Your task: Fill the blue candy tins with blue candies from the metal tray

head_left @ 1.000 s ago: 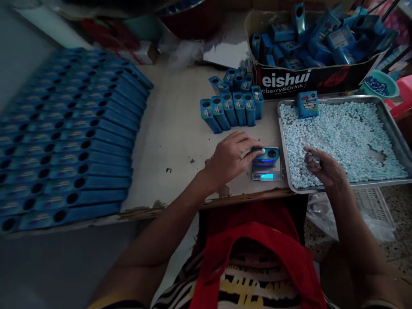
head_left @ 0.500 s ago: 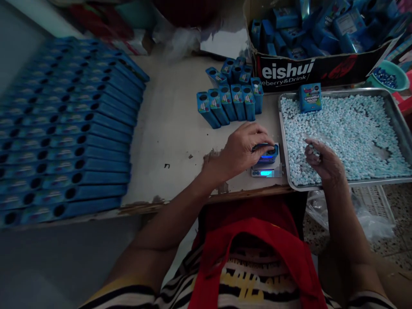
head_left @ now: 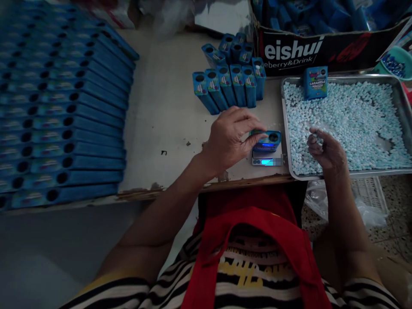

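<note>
Pellets (head_left: 318, 139) nest in your right hand (head_left: 326, 149), its fingers curled around them over the metal tray (head_left: 310, 177), probably so any that slip drop among the others there. Your left hand (head_left: 230, 137) arches beside the blue box (head_left: 266, 146), thumb and forefinger close together by its top; whether they pinch anything or touch the box, you cannot tell from here. That box stands on the scale (head_left: 256, 162) near the table (head_left: 154, 98) front, seemingly so its round hole faces up and the lit readout shows. The pellets look small, rounded and chalky, pale blue and white; the box, smooth and glossy with straight sides; the tray, dull-shining with a raised rim; the table edge, chipped and splintery.
</note>
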A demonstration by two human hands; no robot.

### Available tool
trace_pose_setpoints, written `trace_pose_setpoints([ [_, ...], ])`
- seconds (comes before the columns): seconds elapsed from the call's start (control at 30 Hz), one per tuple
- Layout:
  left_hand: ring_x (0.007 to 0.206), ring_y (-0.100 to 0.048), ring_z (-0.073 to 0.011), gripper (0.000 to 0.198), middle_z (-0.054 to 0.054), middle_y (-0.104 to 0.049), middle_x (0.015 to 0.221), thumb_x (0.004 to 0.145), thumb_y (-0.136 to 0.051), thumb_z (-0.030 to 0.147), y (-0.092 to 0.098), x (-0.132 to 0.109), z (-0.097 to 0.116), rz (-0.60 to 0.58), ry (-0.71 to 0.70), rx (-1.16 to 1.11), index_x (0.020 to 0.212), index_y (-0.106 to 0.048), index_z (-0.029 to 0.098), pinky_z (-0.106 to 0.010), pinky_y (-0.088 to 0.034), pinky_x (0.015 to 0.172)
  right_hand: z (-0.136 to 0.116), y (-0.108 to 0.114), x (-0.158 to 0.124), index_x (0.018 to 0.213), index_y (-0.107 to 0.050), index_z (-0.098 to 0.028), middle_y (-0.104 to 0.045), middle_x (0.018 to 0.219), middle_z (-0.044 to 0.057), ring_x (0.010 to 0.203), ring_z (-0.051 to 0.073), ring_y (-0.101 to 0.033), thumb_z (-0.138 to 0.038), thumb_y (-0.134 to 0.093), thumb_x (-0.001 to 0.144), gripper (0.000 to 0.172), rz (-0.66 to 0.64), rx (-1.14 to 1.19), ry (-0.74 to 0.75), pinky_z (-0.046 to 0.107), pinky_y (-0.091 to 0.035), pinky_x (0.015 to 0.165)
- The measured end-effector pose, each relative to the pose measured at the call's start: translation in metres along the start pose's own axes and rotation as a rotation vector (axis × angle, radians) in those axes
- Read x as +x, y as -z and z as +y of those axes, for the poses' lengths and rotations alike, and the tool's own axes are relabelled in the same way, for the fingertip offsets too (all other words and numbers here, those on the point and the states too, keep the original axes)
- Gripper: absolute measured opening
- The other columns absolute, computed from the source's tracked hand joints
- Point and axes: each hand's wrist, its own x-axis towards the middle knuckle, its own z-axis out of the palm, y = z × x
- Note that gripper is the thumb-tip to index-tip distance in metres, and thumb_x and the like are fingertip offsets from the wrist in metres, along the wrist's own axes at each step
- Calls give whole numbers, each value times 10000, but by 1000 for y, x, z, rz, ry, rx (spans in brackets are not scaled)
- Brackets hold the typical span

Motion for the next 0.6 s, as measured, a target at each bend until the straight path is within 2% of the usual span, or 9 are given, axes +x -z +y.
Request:
trace_pose_setpoints([
  [0.2,1177,-729,-289,244,-55,-768,1165,1061,-756,489,-3,-2,3,45,-14,64,1126,-804,258,-534,-534,1210,0,1,1,980,-759,-199,-606,726,-55,515,0,-400,-313,-994,733,360,12,40,-16,72,-332,438],
  [0.33,1215,-720,-286,272,-51,-762,1207,1079,-722,524,-6,-3,2,78,-32,92,1188,-784,283,-572,-464,1296,1,7,4,984,-740,-214,-595,724,-62,506,0,-415,-352,-975,770,346,10,13,-10,74,-329,427],
  [0.43,1232,-699,-298,319,-74,-750,1265,1071,-727,540,-8,-3,2,61,-48,105,1266,-758,289,-584,-479,1269,2,10,6,980,-730,-222,-586,722,-64,498,7,-420,-355,-956,801,318,7,-4,-9,83,-335,422],
  [0.6,1237,-684,-316,334,-88,-735,1292,1071,-733,500,-15,-5,-2,22,-78,137,1311,-746,268,-564,-519,1193,2,9,5,958,-758,-194,-608,723,-50,503,11,-415,-314,-973,740,329,44,42,-30,93,-350,421],
])
